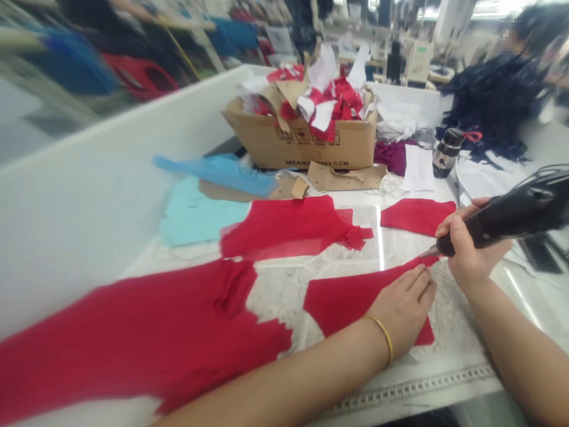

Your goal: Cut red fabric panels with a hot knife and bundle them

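My left hand [402,311] presses the red cloth [351,302] flat on the bench [444,379], right hand [469,252] just apart, gripping the black electric cutter [515,216], tip at the edge

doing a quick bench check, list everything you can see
box: 1, brown, far end of table, holding red and white scraps
red fabric pieces: 4, red, across the table
pale fabric: 1, light blue, left of centre
plastic sheet: 1, bright blue, behind the pale fabric
brown paper: 2, tan, in front of box
white paper: 1, white, right of box
bottle: 1, black and silver, right of white paper
fabric pile: 1, dark navy, back right
co-worker: 1, behind the pile
corded tool: 1, black, in right hand
bangle: 1, gold, left wrist
left hand: flat on red fabric
right hand: gripping tool
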Tool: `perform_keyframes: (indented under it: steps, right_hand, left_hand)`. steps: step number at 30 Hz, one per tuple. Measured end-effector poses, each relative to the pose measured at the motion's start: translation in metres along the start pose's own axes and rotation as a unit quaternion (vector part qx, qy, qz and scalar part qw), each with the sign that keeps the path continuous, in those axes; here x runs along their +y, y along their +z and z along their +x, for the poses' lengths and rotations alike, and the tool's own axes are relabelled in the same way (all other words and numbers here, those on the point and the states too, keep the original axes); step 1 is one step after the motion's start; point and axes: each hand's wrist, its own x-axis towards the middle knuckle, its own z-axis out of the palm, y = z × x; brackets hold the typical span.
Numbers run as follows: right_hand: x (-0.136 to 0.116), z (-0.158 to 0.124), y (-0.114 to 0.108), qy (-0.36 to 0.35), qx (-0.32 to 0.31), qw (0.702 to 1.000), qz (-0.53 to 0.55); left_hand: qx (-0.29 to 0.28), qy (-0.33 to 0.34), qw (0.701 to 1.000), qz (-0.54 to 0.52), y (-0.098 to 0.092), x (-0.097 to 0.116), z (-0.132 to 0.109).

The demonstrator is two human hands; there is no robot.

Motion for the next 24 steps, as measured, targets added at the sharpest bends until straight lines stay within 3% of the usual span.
perform_keyframes:
  steps: [10,17,24]
  right_hand:
    - [0.0013,0.0017,-0.0009,0.001,-0.003,1.0,-0.004]
    - [0.0026,0.001,-0.0012,-0.007,-0.008,1.0,0.0]
    - [0.0019,-0.0002,-0.0006,-0.006,-0.014,1.0,0.003]
  left_hand:
    - [-0.012,0.019,0.999,-0.046,0.0038,0.0009,-0.0023]
    - [0.022,0.011,0.998,-0.055,0.0087,0.0002,-0.0002]
    - [0.001,0.02,0.998,-0.065,0.0069,0.0008,0.0006]
